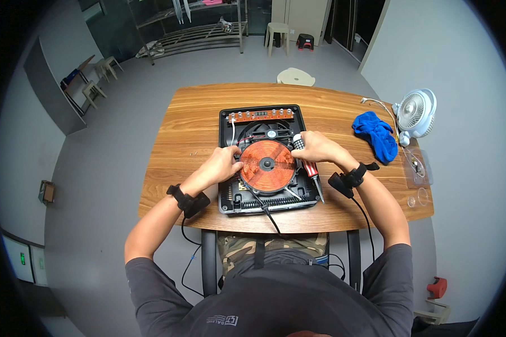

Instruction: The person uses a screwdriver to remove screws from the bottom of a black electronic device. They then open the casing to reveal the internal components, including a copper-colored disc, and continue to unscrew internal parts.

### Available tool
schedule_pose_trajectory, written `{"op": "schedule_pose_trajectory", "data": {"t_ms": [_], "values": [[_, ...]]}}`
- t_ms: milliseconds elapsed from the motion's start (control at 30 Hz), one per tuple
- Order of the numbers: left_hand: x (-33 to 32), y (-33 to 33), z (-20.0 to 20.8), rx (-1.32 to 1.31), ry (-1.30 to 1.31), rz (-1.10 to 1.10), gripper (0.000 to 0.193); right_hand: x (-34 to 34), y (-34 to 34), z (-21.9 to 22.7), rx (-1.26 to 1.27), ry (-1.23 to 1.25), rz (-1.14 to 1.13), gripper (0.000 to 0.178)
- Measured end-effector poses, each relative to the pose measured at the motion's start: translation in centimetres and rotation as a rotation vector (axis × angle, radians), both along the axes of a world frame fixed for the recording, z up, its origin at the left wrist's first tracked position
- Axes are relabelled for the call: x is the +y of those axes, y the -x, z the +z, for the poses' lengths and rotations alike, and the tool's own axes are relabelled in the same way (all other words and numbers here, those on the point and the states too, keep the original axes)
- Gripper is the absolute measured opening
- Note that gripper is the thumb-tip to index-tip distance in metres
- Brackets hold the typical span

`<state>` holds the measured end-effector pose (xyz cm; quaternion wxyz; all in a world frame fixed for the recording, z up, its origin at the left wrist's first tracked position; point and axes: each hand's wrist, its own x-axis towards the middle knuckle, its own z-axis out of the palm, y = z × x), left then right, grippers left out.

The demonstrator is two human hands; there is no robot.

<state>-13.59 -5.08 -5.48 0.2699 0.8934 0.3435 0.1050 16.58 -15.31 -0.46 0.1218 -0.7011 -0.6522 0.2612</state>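
An opened induction cooker (226, 194) lies on the table in front of me, its black casing showing the parts inside. A round copper coil (261, 154) sits in the casing. My left hand (226, 163) grips the coil's left rim with curled fingers. At the coil's right side, my right hand (314, 148) is closed around a screwdriver with a red and white handle (309, 168), its shaft pointing toward me. Those fingertips are also at the coil's rim. A black-and-white patterned piece (298, 142) juts out above the right fingers; whether it belongs to the screwdriver I cannot tell.
Behind the coil are a black cooling fan (272, 134) and an orange circuit strip (261, 115). A black cord (271, 219) runs off the near edge. To the right are a blue cloth (375, 136), a small white fan (415, 111) and a clear plastic tray (419, 167).
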Motion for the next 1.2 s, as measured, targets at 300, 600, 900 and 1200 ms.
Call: {"op": "schedule_pose_trajectory", "data": {"t_ms": [300, 600, 900, 1200], "values": [[0.3, -0.8, -0.5, -0.023, 0.274, 0.086, 0.040, 0.1, 0.2, -0.5, 0.064, 0.060, -0.011, 0.035], [0.6, -1.1, 1.1, -0.093, 0.316, 0.140, 0.034, -0.3, -0.6, -1.3, 0.300, 0.005, -0.126, 0.022], [2.8, -3.6, 2.4, -0.078, 0.226, 0.147, 0.036, 1.4, -2.8, -1.4, 0.456, -0.085, -0.205, 0.024], [4.2, -4.9, 1.6, -0.039, 0.230, 0.119, 0.038, 1.7, -3.5, -2.8, 0.438, -0.044, -0.246, 0.024]]}}
